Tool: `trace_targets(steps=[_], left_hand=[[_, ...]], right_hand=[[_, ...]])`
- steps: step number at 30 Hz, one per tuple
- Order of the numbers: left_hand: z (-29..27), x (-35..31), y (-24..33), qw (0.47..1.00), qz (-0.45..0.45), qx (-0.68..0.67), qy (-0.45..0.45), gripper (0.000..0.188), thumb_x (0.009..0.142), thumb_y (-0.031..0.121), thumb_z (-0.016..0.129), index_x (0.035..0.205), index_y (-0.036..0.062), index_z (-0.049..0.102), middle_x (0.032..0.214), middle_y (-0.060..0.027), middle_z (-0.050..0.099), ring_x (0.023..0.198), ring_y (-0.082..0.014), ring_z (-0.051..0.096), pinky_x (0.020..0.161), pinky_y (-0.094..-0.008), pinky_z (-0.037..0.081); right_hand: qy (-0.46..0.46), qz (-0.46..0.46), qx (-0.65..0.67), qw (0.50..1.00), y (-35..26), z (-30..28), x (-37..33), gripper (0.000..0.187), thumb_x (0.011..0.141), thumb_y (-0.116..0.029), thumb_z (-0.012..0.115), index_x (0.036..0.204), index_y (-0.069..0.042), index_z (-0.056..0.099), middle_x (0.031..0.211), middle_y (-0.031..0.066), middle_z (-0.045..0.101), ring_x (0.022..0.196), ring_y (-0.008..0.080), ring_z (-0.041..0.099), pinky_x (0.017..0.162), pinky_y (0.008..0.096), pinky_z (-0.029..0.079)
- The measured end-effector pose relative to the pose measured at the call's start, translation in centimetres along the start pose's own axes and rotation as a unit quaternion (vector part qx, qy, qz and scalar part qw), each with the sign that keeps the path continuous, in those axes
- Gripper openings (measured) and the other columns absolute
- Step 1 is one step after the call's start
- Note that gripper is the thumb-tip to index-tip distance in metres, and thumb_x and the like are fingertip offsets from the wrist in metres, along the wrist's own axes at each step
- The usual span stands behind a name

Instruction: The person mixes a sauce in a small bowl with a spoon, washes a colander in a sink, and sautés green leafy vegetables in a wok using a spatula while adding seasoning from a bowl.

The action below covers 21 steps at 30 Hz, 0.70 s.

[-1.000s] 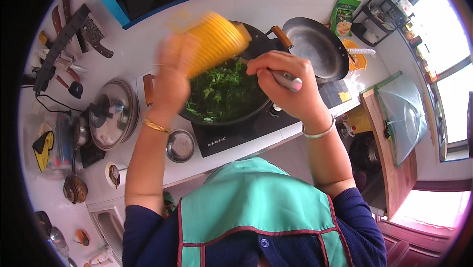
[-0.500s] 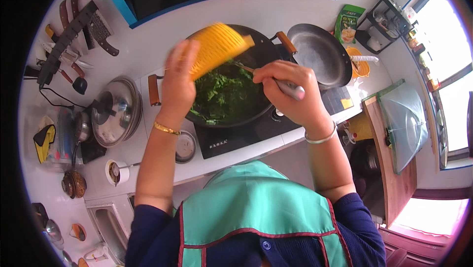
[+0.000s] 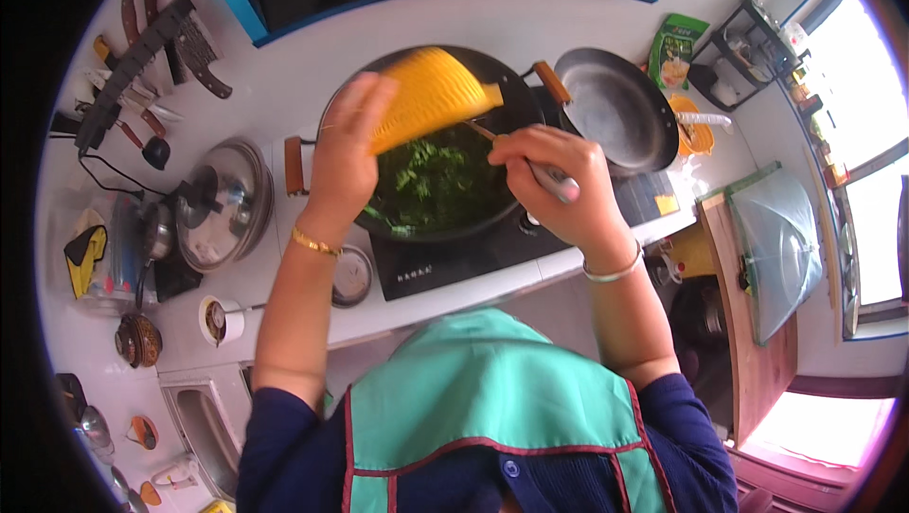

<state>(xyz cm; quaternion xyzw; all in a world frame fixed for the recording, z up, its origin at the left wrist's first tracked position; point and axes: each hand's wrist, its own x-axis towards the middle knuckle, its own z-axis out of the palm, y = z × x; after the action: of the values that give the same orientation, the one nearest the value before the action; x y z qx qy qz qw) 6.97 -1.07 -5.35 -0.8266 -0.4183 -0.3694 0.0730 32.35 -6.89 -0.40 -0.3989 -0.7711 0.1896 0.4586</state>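
My left hand (image 3: 348,149) grips a yellow perforated plastic basket (image 3: 431,97), tipped on its side over a large dark wok (image 3: 519,108). Inside the wok lie chopped leafy greens (image 3: 426,177). My right hand (image 3: 559,168) is closed around the pale handle of a long cooking utensil (image 3: 559,186), whose thin metal shaft points into the wok beneath the basket. The working end of that utensil is hidden, so its kind cannot be told. The basket's inside faces away, and motion blurs it slightly.
The wok sits on a black cooktop (image 3: 417,272). To its right is an empty-looking frying pan (image 3: 620,115), near a green packet (image 3: 674,49) and an orange basket (image 3: 696,137). Lids (image 3: 225,205), a small round dish (image 3: 350,276) and a white cup (image 3: 221,321) stand left. Knives (image 3: 151,59) hang on the wall.
The yellow basket has shifted slightly right, still tipped over the wok. My right hand and the utensil have moved only a little. The view has shifted slightly.
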Motion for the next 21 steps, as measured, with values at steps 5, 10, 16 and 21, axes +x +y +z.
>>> trace_targets(steps=[5, 10, 16, 21], left_hand=[[0.5, -1.3, -0.1, 0.928, -0.223, -0.292, 0.065, 0.066, 0.075, -0.015, 0.034, 0.138, 0.0026, 0.038, 0.135, -0.0141, 0.047, 0.127, -0.0255, 0.044, 0.106, -0.034, 0.036], [0.0, -2.3, 0.1, 0.729, -0.371, -0.559, 0.131, 0.061, 0.078, -0.013, 0.036, 0.137, 0.0005, 0.038, 0.128, -0.0092, 0.049, 0.117, -0.0184, 0.05, 0.101, -0.031, 0.041], [0.1, -3.5, -0.5, 0.719, -0.388, -0.559, 0.138, 0.056, 0.076, -0.008, 0.039, 0.131, 0.0024, 0.041, 0.117, -0.0081, 0.055, 0.1, -0.0176, 0.058, 0.08, -0.028, 0.05], [-0.8, -4.2, 0.2, 0.672, -0.404, -0.604, 0.144, 0.056, 0.075, -0.008, 0.039, 0.129, 0.0029, 0.044, 0.114, -0.0076, 0.057, 0.099, -0.0172, 0.058, 0.076, -0.027, 0.05]], right_hand=[[0.013, 0.006, 0.019, 1.0, 0.8, 0.7, -0.9, 0.012, 0.075, 0.0, 0.062, 0.084, -0.005, 0.067, 0.078, 0.0089, 0.065, 0.062, 0.0233, 0.063, 0.058, 0.029, 0.051], [-0.07, -0.102, -0.027, 0.992, 2.5, 2.5, -4.5, 0.019, 0.071, 0.001, 0.068, 0.089, -0.005, 0.065, 0.096, 0.0083, 0.066, 0.072, 0.0261, 0.066, 0.059, 0.0325, 0.055], [-0.181, -0.057, -0.132, 0.973, 2.2, 3.5, -8.2, 0.029, 0.074, -0.003, 0.062, 0.103, -0.006, 0.065, 0.116, 0.0072, 0.061, 0.09, 0.0239, 0.063, 0.074, 0.0333, 0.054], [-0.136, -0.001, -0.207, 0.969, -0.1, 1.8, -7.2, 0.035, 0.073, 0.004, 0.056, 0.106, -0.005, 0.065, 0.109, 0.0078, 0.063, 0.088, 0.0258, 0.061, 0.077, 0.0338, 0.053]])
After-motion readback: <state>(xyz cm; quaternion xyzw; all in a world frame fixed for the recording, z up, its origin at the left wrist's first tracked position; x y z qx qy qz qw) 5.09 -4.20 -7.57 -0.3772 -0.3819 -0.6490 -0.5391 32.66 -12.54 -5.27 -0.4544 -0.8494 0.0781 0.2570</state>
